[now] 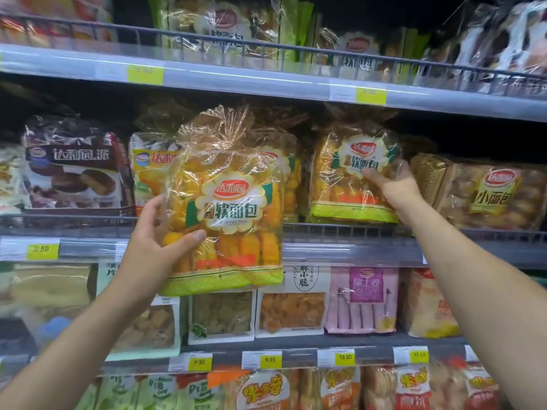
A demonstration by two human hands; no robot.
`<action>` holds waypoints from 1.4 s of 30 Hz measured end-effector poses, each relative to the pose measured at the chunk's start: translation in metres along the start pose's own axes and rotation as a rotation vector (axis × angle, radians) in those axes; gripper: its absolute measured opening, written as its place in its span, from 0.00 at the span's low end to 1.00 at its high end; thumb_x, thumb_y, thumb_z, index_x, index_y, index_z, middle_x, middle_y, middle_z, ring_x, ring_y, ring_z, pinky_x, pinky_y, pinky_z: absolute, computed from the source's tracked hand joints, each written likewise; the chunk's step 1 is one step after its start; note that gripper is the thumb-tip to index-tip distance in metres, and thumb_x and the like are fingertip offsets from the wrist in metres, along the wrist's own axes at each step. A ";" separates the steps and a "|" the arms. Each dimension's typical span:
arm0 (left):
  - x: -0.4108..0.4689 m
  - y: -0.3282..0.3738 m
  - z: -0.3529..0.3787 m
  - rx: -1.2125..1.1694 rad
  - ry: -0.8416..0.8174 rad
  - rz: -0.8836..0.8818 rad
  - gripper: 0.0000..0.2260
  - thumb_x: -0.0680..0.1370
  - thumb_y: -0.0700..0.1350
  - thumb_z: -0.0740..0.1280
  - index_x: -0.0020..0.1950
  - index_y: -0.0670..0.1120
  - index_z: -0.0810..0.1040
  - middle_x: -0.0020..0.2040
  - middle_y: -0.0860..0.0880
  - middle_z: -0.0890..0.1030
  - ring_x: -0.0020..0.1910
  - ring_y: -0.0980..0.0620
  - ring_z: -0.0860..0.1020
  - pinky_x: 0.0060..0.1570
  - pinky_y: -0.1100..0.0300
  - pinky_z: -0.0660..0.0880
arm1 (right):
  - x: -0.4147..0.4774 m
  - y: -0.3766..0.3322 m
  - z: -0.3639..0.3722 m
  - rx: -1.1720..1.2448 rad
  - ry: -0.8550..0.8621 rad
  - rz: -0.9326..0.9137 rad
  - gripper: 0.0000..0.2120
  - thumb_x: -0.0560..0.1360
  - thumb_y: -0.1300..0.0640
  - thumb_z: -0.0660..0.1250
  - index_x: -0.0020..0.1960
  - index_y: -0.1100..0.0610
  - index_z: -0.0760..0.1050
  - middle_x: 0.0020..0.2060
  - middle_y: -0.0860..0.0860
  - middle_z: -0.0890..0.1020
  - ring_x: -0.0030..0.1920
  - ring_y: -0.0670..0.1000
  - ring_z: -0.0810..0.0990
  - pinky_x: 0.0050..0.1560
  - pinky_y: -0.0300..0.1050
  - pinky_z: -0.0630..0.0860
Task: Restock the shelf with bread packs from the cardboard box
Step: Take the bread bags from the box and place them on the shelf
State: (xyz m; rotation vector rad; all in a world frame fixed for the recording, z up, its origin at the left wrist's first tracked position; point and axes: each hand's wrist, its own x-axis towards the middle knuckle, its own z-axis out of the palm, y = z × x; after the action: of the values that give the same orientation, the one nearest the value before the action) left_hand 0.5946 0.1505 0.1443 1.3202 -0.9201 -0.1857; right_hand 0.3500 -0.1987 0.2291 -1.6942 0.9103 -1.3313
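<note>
Midway, we judge: our left hand [154, 247] grips one soft bread pack [228, 202] in front of the middle shelf [340, 247], not yet placed, while our right hand [393, 184] clasps a second pack [352, 179] standing on it; the cardboard box is out of sight.

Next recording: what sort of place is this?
Probably a supermarket snack aisle: tiered shelves with yellow price tags along their edges. The left hand holds a bread pack; the right hand grips a shelved pack.
</note>
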 end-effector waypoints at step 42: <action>-0.004 -0.014 0.010 -0.149 -0.038 -0.003 0.37 0.65 0.55 0.81 0.70 0.63 0.69 0.67 0.53 0.79 0.64 0.46 0.80 0.60 0.39 0.79 | -0.084 0.025 0.028 -1.049 -0.009 -0.540 0.29 0.77 0.30 0.57 0.75 0.37 0.61 0.67 0.50 0.67 0.67 0.57 0.64 0.44 0.54 0.79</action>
State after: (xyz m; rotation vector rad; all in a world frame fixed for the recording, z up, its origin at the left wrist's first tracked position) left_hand 0.5908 0.1418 0.1300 1.1842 -0.9185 -0.2773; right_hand 0.3593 -0.1306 0.1676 -2.8993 1.3291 -1.2236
